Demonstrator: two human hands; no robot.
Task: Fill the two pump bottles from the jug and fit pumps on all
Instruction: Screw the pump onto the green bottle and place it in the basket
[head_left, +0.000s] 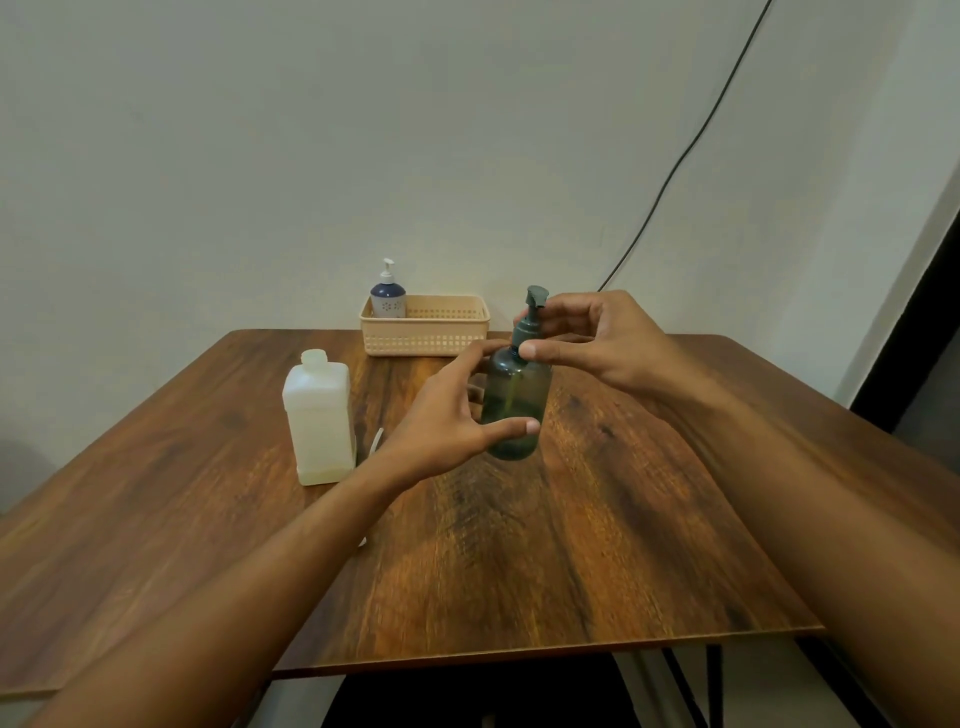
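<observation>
The dark green pump bottle (514, 410), standing mid-table (623, 545), is steadied by the left hand (441, 415) while the pump collar (527, 332) is pinched by the right hand (602, 338); the collar is best turned squarely.

Two arms come in from the bottom of the picture, one on each side. Both are bare all the way down to the edge, so no sleeves show. The left hand (447, 415) has no ring, no watch and no band on the wrist. The right hand (597, 343) is bare too, with nothing on the fingers or wrist. No gloves are worn. The nails are short and plain, with no paint. One thumbnail shows on each hand. The rest of the person is out of the picture.
</observation>
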